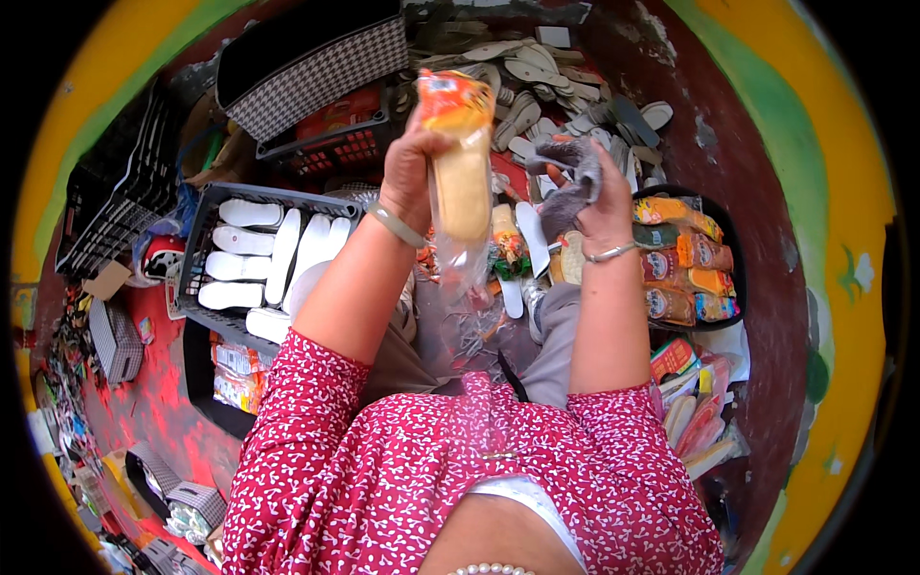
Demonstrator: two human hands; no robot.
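Note:
My left hand [410, 177] is raised at mid-view, gripping the upper edge of a bagged insole [463, 182]. The insole is cream-coloured, in a clear plastic bag with an orange printed top; the bag's loose lower end hangs down over my lap. To its right, a crumpled grey cloth [572, 187] is held in my right hand [609, 206], with the fingers curled round it. Below and between my hands lie more insoles and a colourful packet [508, 240], partly behind the bag.
A dark crate [335, 203] of white insoles stands at left. On the right, a black tub [704, 323] holds several packaged insoles. Loose insoles [532, 72] are heaped at the back. A houndstooth-patterned box [316, 81] sits behind the crate, and bagged insoles [690, 412] lie near my right elbow.

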